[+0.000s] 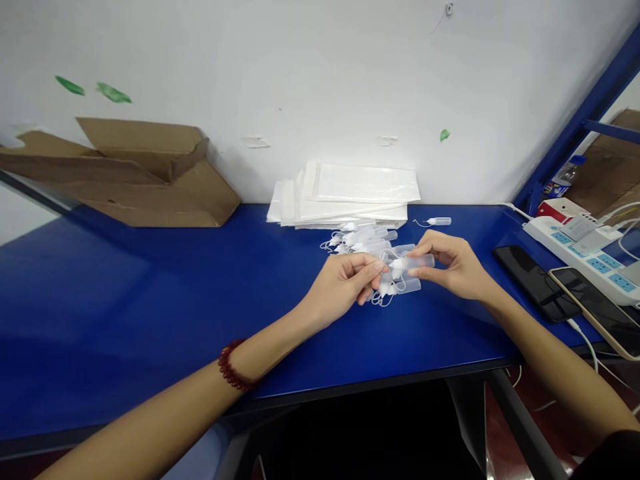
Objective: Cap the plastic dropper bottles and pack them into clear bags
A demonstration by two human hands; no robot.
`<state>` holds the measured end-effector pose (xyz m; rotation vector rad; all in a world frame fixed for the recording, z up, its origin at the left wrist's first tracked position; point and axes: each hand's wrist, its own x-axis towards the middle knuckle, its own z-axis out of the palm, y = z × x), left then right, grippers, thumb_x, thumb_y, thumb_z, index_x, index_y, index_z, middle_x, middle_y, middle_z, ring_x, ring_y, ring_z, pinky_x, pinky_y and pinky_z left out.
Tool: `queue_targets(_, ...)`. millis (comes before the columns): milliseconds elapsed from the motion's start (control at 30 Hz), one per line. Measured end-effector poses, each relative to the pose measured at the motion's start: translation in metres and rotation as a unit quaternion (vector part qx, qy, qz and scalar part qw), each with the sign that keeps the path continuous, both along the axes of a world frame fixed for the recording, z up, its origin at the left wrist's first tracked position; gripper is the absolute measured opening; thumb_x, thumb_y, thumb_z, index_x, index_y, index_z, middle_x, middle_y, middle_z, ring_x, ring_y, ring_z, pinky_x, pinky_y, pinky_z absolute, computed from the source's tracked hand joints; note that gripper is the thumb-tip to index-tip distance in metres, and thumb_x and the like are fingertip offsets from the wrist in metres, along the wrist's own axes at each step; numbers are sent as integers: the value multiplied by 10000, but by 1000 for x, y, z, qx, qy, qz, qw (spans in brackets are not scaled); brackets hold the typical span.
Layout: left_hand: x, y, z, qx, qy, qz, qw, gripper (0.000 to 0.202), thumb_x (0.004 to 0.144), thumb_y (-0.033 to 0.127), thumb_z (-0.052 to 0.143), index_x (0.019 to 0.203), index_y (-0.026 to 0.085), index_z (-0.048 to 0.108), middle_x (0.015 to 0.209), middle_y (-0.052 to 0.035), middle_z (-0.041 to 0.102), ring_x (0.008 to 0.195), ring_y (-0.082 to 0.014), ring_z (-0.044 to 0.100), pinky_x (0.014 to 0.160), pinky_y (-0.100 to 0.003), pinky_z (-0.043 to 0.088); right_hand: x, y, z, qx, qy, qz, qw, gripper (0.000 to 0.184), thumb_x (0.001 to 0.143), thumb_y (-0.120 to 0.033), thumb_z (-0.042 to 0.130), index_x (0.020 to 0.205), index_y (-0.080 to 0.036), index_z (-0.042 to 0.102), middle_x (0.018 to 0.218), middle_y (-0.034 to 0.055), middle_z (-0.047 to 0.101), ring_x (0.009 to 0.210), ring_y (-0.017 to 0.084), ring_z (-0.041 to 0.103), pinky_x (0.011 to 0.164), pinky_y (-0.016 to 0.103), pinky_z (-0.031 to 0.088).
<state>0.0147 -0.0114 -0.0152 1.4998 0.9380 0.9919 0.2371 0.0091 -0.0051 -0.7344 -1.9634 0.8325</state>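
Between thumb and fingers, my right hand (445, 265) grips a small translucent squeeze dropper bottle (421, 261), held nearly level with its white nozzle pointing left. My left hand (356, 272) is pinched closed at the nozzle end, where the bottle's thin looped cap strap is; the fingertips partly hide the small cap. Below and behind both hands lies a heap of similar dropper bottles (367, 235), their white tops and strap loops tangled together. One more bottle (440, 221) rests apart from the heap, behind my right hand.
White padded envelopes (345, 193) are stacked against the wall behind the heap. An open cardboard box (150, 180) stands at the back left of the blue table (165, 287). On the right lie two phones (537, 281), a power strip (590, 250) and cables.
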Motion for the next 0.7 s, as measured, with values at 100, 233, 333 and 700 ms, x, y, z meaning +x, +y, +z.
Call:
queue_targets(100, 0, 0, 0, 1, -4, 3, 1000, 350, 841, 409, 655, 632, 131, 611, 532, 21, 530, 394, -46, 421, 449, -200, 350, -2, 0, -3, 14, 3, -5, 1000, 162, 755, -264, 789, 888, -210, 713, 806, 4, 609, 731, 140, 563, 678, 311, 460)
queue_targets(233, 0, -1, 0, 4, -8, 7, 1000, 353, 834, 411, 661, 624, 132, 608, 519, 23, 519, 387, -47, 411, 449, -204, 350, -4, -2, -4, 24, 10, -9, 1000, 154, 756, -240, 786, 886, -206, 711, 810, 5, 613, 728, 135, 567, 673, 306, 460)
queue_targets(333, 0, -1, 0, 5, -8, 5, 1000, 356, 839, 404, 656, 614, 133, 602, 528, 21, 522, 390, -46, 414, 453, -207, 354, -5, -2, -4, 35, 6, -14, 999, 149, 758, -233, 781, 889, -208, 713, 803, 1, 613, 719, 130, 562, 668, 302, 456)
queue_targets(700, 1, -1, 0, 10, -4, 2, 1000, 353, 844, 400, 646, 619, 133, 596, 522, 22, 514, 389, -46, 417, 455, -205, 353, -9, -5, -7, 46, 17, -24, 998, 125, 766, -238, 773, 869, -207, 710, 781, -4, 615, 713, 131, 572, 669, 306, 473)
